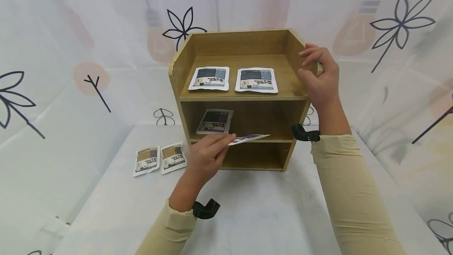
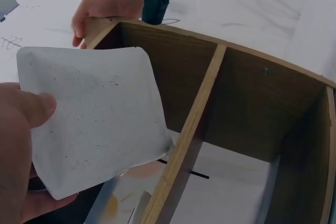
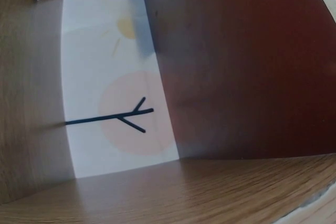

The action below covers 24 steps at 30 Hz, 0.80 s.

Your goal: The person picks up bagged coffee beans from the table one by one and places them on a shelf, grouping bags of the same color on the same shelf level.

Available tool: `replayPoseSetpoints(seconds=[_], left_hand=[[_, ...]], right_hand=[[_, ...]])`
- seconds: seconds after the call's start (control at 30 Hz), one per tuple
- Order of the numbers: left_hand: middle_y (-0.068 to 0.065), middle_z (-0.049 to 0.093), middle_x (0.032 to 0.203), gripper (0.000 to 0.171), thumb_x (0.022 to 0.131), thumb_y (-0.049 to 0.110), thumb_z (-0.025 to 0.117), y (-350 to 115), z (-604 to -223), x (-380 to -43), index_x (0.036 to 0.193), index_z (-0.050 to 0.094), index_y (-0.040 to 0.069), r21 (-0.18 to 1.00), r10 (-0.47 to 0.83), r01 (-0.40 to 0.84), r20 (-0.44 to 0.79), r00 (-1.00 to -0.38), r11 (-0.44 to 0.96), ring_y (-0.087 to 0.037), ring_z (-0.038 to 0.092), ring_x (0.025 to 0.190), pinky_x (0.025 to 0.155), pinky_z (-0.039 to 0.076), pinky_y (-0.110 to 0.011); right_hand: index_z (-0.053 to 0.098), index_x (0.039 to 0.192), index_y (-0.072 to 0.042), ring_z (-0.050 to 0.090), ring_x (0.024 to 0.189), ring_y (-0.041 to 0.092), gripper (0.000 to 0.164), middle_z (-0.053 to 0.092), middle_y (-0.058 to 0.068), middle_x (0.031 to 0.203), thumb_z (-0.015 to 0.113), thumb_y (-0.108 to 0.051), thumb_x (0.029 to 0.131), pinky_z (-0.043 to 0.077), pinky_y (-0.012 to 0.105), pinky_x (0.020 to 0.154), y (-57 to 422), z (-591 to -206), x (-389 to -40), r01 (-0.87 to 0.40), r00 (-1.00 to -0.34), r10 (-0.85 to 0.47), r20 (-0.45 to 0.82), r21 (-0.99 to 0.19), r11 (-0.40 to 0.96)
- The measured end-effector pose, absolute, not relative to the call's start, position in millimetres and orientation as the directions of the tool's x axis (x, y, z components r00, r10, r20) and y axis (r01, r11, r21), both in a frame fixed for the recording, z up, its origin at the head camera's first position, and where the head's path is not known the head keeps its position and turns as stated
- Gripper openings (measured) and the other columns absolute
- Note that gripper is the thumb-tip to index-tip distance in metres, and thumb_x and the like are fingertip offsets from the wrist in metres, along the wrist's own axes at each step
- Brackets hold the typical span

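Observation:
My left hand (image 1: 209,154) pinches a flat packet (image 1: 247,139) by its left edge, thumb on one face. The packet lies nearly level in front of the middle shelf of a small wooden shelf unit (image 1: 240,98); its plain white side (image 2: 100,119) fills much of the left wrist view. Left of it, a packet with a dark and purple label (image 1: 214,122) sits on that middle shelf. My right hand (image 1: 320,70) grips the unit's right side panel near the top, fingers curled over its edge. The right wrist view shows the unit's wooden inside (image 3: 247,77) without the hand.
Two blue-labelled packets, a left one (image 1: 210,78) and a right one (image 1: 256,80), lie on the top shelf. On the white table (image 1: 247,215), left of the unit, lie two brown-labelled packets (image 1: 147,160). A patterned cloth (image 1: 116,30) hangs behind.

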<state>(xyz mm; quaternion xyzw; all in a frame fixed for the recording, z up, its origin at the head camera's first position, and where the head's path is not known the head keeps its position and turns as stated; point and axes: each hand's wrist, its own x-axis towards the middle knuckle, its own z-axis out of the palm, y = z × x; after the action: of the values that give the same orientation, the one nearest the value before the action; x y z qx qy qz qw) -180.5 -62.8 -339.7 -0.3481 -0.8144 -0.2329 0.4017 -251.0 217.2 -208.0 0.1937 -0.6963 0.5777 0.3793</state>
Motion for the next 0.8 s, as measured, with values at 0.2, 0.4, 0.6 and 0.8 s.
replayPoseSetpoints(seconds=[0.2, 0.4, 0.6, 0.8], left_hand=[[-0.001, 0.074, 0.105, 0.032, 0.089, 0.007, 0.067, -57.6, -341.9, -183.9, 0.119, 0.071, 0.017, 0.019, 0.439, 0.746, 0.799, -0.412, 0.666, -0.016, 0.069, 0.098, 0.086, 0.057, -0.028], [-0.001, 0.074, 0.103, 0.030, 0.086, 0.010, 0.071, -51.8, -343.2, -189.7, 0.116, 0.072, 0.016, -0.066, 0.499, 0.757, 0.788, -0.360, 0.650, -0.017, 0.069, 0.095, 0.087, 0.057, -0.030], [0.000, 0.075, 0.100, 0.018, 0.084, 0.014, 0.074, -42.1, -342.4, -192.0, 0.103, 0.075, 0.014, -0.072, 0.519, 0.752, 0.767, -0.378, 0.656, -0.014, 0.070, 0.093, 0.088, 0.056, -0.028], [0.003, 0.075, 0.100, 0.015, 0.086, 0.019, 0.073, -32.0, -342.5, -194.3, 0.100, 0.076, 0.016, -0.113, 0.571, 0.740, 0.715, -0.403, 0.664, -0.012, 0.069, 0.094, 0.090, 0.055, -0.026]], right_hand=[[0.048, 0.085, 0.012, 0.046, 0.132, 0.020, 0.012, 0.062, -0.015, 0.099, 0.050, 0.004, 0.075, 0.032, 0.038, 0.115, 216.3, -208.8, -249.9, -0.724, -0.626, 0.165, 0.762, -0.646, 0.242], [0.048, 0.086, 0.011, 0.045, 0.133, 0.020, 0.013, 0.061, -0.016, 0.100, 0.051, 0.003, 0.076, 0.031, 0.039, 0.116, 219.7, -211.1, -255.7, -0.719, -0.627, 0.166, 0.761, -0.648, 0.252], [0.048, 0.085, 0.012, 0.046, 0.132, 0.019, 0.013, 0.062, -0.015, 0.099, 0.051, 0.003, 0.076, 0.031, 0.039, 0.116, 217.9, -209.0, -253.7, -0.722, -0.628, 0.166, 0.761, -0.648, 0.240], [0.049, 0.087, 0.011, 0.045, 0.133, 0.017, 0.014, 0.061, -0.016, 0.101, 0.051, 0.002, 0.077, 0.029, 0.041, 0.117, 218.2, -209.0, -253.0, -0.706, -0.640, 0.166, 0.751, -0.659, 0.259]])
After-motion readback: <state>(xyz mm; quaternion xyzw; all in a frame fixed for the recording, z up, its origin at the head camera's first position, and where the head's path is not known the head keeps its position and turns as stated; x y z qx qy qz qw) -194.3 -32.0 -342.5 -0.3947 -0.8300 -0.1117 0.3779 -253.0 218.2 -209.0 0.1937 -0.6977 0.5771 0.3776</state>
